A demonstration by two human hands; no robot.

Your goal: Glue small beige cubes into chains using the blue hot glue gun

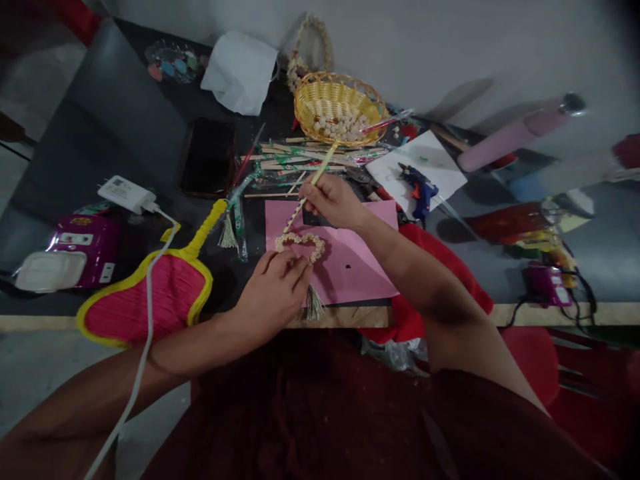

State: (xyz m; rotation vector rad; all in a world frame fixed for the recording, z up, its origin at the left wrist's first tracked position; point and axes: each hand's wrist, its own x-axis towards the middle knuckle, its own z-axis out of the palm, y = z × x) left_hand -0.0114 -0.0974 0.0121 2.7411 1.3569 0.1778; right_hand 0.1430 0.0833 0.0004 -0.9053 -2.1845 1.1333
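My left hand (277,283) is closed at the lower edge of a heart-shaped ornament (319,250) made of small cream beads or pieces, holding it over a pink sheet (360,263). A pale grey-green tassel (314,303) hangs below the heart, beside my fingers. My right hand (333,200) grips a slim yellow pencil-like stick (323,167) with a dark-striped lower part. Its lower end points at the heart's upper left lobe; whether it touches cannot be told. My left fingers cover the bottom of the heart.
Behind lie wrapped sticks (295,159) and a wicker basket (340,100) with cream pieces. A blue glue gun (419,190) rests on white paper at right, near a pink bottle (520,137). At left are a phone (209,157), a pink-and-yellow fan (150,293) and a white cable (149,300).
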